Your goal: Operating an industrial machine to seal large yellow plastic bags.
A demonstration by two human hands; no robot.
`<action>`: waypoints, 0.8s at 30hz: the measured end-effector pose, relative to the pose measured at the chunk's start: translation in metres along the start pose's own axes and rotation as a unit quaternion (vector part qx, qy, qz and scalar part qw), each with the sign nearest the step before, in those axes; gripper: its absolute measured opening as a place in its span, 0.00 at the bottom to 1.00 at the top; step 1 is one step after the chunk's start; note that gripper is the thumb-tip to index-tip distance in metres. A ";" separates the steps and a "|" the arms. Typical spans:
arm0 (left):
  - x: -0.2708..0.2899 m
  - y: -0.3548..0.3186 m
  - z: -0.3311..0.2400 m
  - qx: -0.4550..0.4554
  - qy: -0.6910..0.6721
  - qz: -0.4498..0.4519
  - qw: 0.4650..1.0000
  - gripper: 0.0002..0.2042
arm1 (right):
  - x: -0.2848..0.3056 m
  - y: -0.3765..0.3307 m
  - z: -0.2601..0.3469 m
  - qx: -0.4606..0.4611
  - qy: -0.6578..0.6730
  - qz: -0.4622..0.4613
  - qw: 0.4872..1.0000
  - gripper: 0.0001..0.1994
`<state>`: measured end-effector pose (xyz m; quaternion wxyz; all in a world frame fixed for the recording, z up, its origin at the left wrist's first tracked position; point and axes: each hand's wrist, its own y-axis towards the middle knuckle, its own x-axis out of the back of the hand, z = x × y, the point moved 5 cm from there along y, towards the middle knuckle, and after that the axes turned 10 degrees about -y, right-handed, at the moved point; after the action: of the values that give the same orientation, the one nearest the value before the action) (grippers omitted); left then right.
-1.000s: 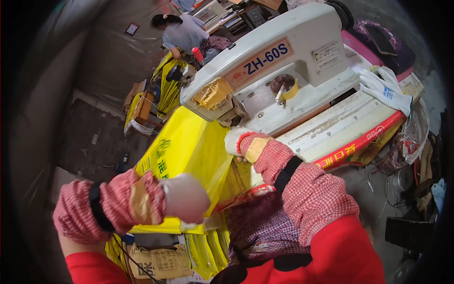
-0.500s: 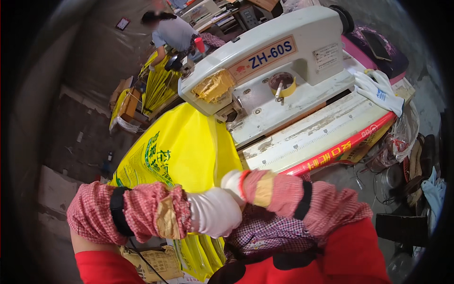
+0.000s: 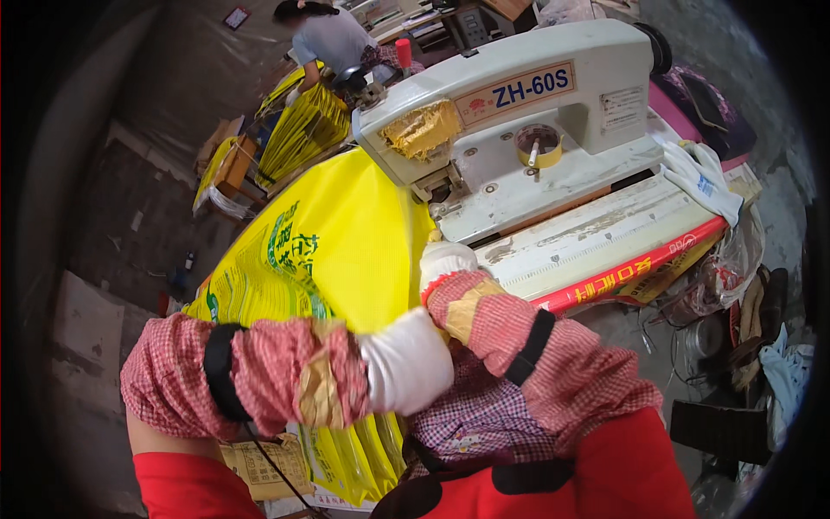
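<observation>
A large yellow woven bag (image 3: 354,229) with green print rises from my lap side to the head of a white industrial sewing machine (image 3: 553,99). My right hand (image 3: 447,261), in a white glove, is at the bag's right edge, beside the front of the machine bed. Its fingers look closed on that edge, though they are partly hidden. Nearer to me, my left hand (image 3: 408,362) is bent over in a white glove at the bag's lower part. The left fingers are turned away and out of sight. Checked red sleeve covers wrap both forearms.
A tape roll (image 3: 538,145) sits on the machine bed. White gloves (image 3: 702,182) lie at the table's right end, near a phone (image 3: 705,104). More folded yellow bags (image 3: 359,458) are below my left forearm. Another person (image 3: 333,48) handles yellow bags at the far left.
My right hand has moved forward along the bag's edge toward the machine, apart from my left hand. The bag's upper part has come up closer to the machine head. The view has shifted slightly.
</observation>
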<state>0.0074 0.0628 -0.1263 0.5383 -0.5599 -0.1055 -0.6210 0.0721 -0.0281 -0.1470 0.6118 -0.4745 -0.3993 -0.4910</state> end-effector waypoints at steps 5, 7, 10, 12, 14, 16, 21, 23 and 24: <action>0.058 0.002 -0.011 -0.266 0.099 0.034 0.958 0.07 | -0.002 0.002 -0.003 0.070 0.037 0.061 0.995 0.21; 0.057 -0.004 -0.010 -0.187 0.086 0.006 0.978 0.09 | -0.059 0.054 -0.016 -0.011 -0.033 0.175 0.984 0.18; 0.047 -0.030 0.022 -0.168 0.146 0.070 0.973 0.08 | -0.065 0.058 0.004 -0.004 -0.037 0.153 0.988 0.17; 0.093 -0.044 0.024 -0.187 0.252 0.160 0.936 0.08 | -0.064 0.055 0.022 0.001 -0.044 0.124 0.991 0.17; 0.110 -0.038 0.033 -0.199 0.403 0.223 0.865 0.09 | -0.058 0.049 0.015 -0.018 -0.049 0.094 0.994 0.16; 0.097 -0.034 0.030 -0.233 0.383 0.172 0.877 0.09 | -0.046 0.040 -0.001 -0.048 -0.049 0.059 0.996 0.16; 0.054 -0.061 -0.042 -0.410 0.259 0.240 0.841 0.08 | -0.005 0.010 0.005 0.113 0.070 0.099 0.986 0.15; 0.058 -0.049 -0.058 -0.357 0.166 0.278 0.876 0.08 | -0.021 0.019 -0.009 0.091 0.070 0.120 0.986 0.15; 0.064 -0.042 -0.062 -0.365 0.173 0.274 0.873 0.08 | -0.030 0.024 -0.017 0.077 0.069 0.143 0.984 0.15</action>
<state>-0.0487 -0.0012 -0.0761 0.4540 -0.6069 0.3804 -0.5300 0.0901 -0.0367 -0.1843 0.7365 -0.4429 -0.3209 -0.3980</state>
